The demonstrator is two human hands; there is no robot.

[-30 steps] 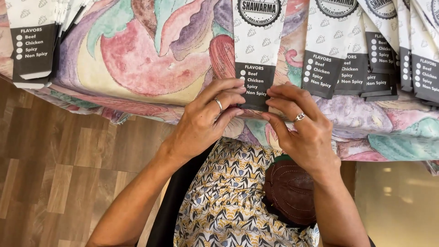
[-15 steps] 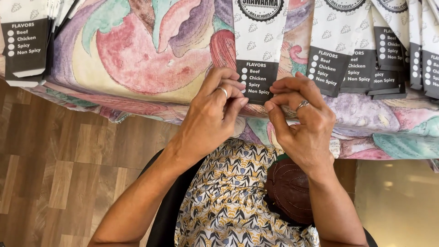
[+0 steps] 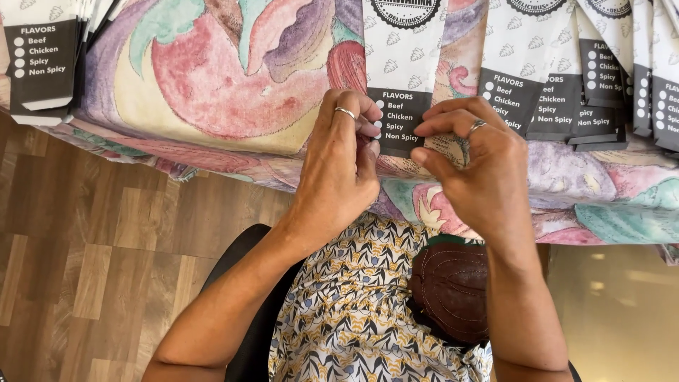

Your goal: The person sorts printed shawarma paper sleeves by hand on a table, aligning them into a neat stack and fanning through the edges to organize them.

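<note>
A long white paper sleeve (image 3: 400,64) with a dark printed band at its near end lies on the flowered tablecloth (image 3: 212,85) in front of me. My left hand (image 3: 341,159) pinches the left side of that dark end, a ring on one finger. My right hand (image 3: 475,159) pinches the right corner of the same end, also ringed. Both thumbs and fingertips meet at the sleeve's near edge, close to the table's front edge.
A fanned row of the same sleeves (image 3: 580,78) lies to the right, and another stack (image 3: 44,60) sits at the far left. Below the table edge are my patterned dress (image 3: 353,311), a brown quilted bag (image 3: 450,290), a dark chair (image 3: 251,297) and wooden floor (image 3: 92,240).
Both hands have drawn closer together on the sleeve's dark end, the fingers moving from flat on it to pinching its near edge.
</note>
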